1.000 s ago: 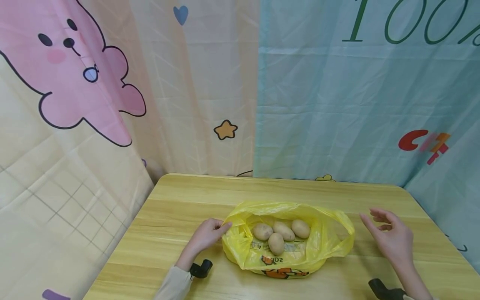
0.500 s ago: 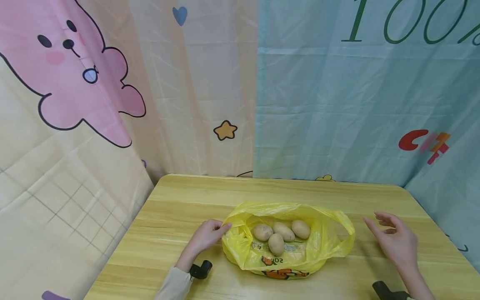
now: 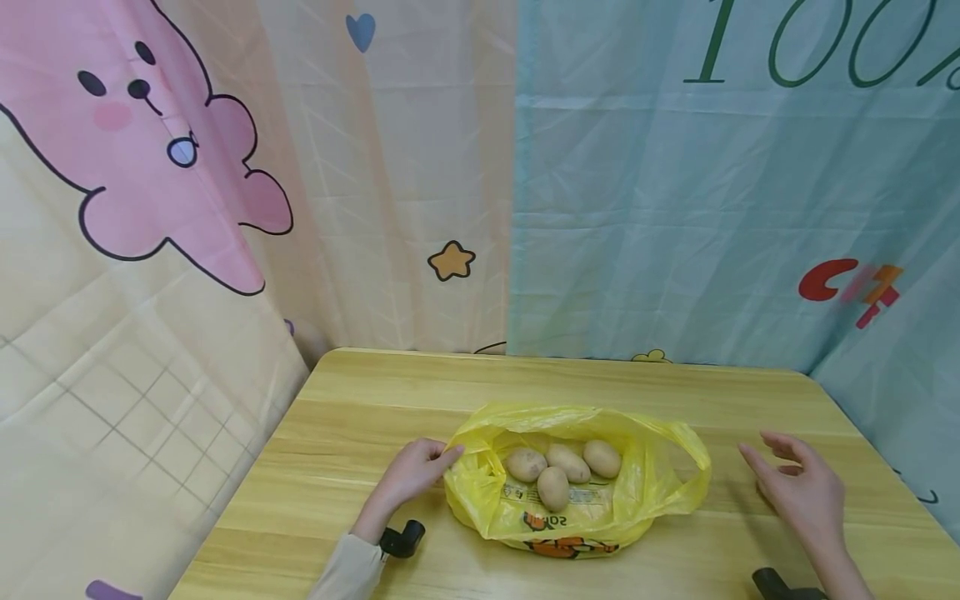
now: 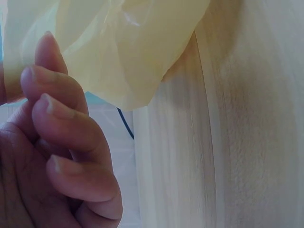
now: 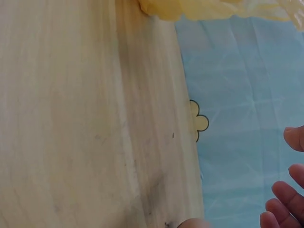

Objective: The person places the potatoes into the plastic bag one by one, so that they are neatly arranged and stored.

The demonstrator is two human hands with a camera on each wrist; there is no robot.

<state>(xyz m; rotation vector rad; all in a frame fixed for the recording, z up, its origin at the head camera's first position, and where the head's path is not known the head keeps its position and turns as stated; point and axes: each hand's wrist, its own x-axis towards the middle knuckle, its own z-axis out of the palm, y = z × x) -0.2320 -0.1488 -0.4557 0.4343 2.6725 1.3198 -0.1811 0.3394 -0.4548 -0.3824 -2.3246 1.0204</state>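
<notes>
A yellow plastic bag (image 3: 474,493) lies on the table with its mouth spread open, showing several potatoes inside. Three of them sit in a back row, and one potato (image 3: 553,489) lies in front. My left hand (image 3: 411,471) pinches the bag's left edge between thumb and forefinger; in the left wrist view its other fingers (image 4: 76,180) are bent. Off to the right of the bag, apart from it, my right hand (image 3: 806,496) is held above the table with loosely bent fingers and nothing in them. The right wrist view catches only its fingertips (image 5: 285,202) at the edge.
The wooden table (image 3: 390,379) has rounded far corners. Behind it hangs a printed curtain (image 3: 660,208), beige on the left and teal on the right. A black wrist mount (image 3: 402,539) sits on the left wrist, another (image 3: 780,583) on the right.
My right hand has drifted a little to the right and nearer, away from the bag. The left hand, the bag and the potatoes have stayed put.
</notes>
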